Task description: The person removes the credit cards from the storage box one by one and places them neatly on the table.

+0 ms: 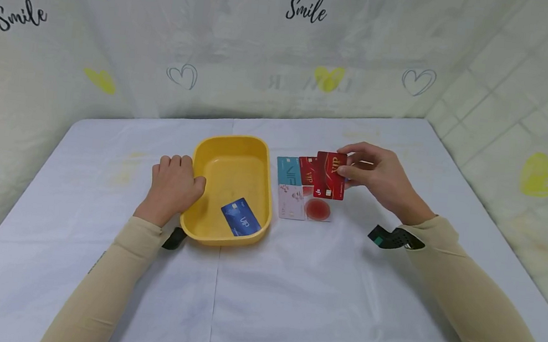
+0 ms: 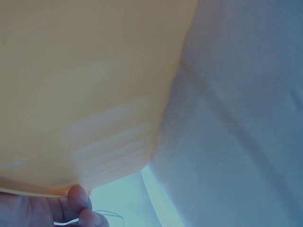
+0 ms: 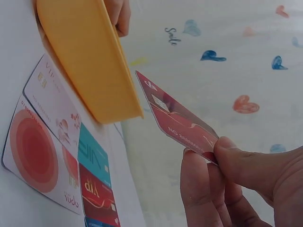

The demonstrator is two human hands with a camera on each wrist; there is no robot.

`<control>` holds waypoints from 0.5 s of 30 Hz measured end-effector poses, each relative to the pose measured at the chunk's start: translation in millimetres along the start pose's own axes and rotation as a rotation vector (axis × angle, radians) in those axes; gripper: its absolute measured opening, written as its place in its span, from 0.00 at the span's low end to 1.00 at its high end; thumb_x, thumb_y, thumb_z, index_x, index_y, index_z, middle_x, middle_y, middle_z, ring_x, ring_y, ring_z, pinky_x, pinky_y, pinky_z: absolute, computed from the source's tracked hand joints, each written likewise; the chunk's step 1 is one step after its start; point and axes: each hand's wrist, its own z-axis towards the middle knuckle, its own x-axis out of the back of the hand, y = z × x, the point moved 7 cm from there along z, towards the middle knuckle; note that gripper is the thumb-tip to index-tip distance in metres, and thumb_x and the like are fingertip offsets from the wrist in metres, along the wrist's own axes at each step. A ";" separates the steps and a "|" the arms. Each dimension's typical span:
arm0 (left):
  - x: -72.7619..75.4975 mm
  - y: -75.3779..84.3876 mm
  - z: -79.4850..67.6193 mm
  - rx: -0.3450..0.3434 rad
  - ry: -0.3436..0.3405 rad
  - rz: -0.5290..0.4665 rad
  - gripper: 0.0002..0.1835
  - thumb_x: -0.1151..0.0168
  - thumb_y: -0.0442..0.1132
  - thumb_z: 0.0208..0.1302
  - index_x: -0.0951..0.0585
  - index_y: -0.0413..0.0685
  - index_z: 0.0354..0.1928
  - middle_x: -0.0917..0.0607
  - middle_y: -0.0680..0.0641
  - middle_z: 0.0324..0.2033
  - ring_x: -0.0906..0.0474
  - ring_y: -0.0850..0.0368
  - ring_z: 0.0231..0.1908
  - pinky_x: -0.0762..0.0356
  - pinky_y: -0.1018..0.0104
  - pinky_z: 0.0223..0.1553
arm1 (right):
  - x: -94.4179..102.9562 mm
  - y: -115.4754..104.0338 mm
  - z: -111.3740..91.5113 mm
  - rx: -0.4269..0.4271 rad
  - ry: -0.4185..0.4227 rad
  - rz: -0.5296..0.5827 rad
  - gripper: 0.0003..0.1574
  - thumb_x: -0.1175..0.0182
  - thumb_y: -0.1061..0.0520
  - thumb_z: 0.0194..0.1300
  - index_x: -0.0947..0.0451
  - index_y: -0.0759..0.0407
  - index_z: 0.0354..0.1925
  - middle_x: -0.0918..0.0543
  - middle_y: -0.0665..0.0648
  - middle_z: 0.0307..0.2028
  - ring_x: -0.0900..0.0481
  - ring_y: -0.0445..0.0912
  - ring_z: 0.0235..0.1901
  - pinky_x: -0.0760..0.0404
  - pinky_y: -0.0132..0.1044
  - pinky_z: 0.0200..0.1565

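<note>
In the head view my left hand (image 1: 172,188) grips the left rim of a yellow plastic tray (image 1: 193,224), its fingers over the edge. A blue VIP card (image 1: 241,218) lies inside the tray, near its front right corner. My right hand (image 1: 374,176) pinches a red VIP card (image 3: 177,118) between thumb and fingers, raised over the other cards. Beneath it on the table lie a teal card (image 1: 289,171), another red VIP card (image 1: 307,166), a pale floral card (image 1: 292,202) and a white card with a red circle (image 1: 318,209).
A white cloth (image 1: 290,306) covers the table. A patterned curtain (image 1: 247,40) with hearts and lettering hangs behind and at the sides. In the right wrist view a dark blue card edge (image 3: 97,222) shows below the red card on the table. Black straps (image 1: 392,238) hang at the wrists.
</note>
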 end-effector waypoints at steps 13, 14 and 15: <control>-0.8 -0.5 1.7 -0.007 0.011 -0.006 0.17 0.59 0.44 0.67 0.31 0.33 0.39 0.32 0.37 0.34 0.41 0.40 0.44 0.44 0.48 0.47 | 9.5 16.8 0.2 -0.030 0.001 -0.020 0.25 0.34 0.49 0.69 0.22 0.49 0.63 0.22 0.55 0.46 0.16 0.48 0.49 0.11 0.39 0.45; -0.6 -0.4 1.8 -0.008 0.013 -0.005 0.17 0.59 0.44 0.67 0.31 0.33 0.39 0.32 0.37 0.34 0.41 0.40 0.44 0.44 0.48 0.47 | 10.0 18.1 0.4 -0.032 -0.001 -0.021 0.25 0.34 0.49 0.70 0.22 0.49 0.63 0.22 0.55 0.46 0.16 0.47 0.49 0.11 0.39 0.45; -0.7 -0.5 2.0 -0.009 0.013 -0.005 0.17 0.59 0.44 0.66 0.31 0.33 0.39 0.32 0.37 0.34 0.41 0.40 0.43 0.44 0.48 0.47 | 10.5 19.4 0.6 -0.034 -0.001 -0.020 0.25 0.34 0.49 0.70 0.22 0.49 0.63 0.22 0.55 0.45 0.16 0.47 0.48 0.11 0.39 0.45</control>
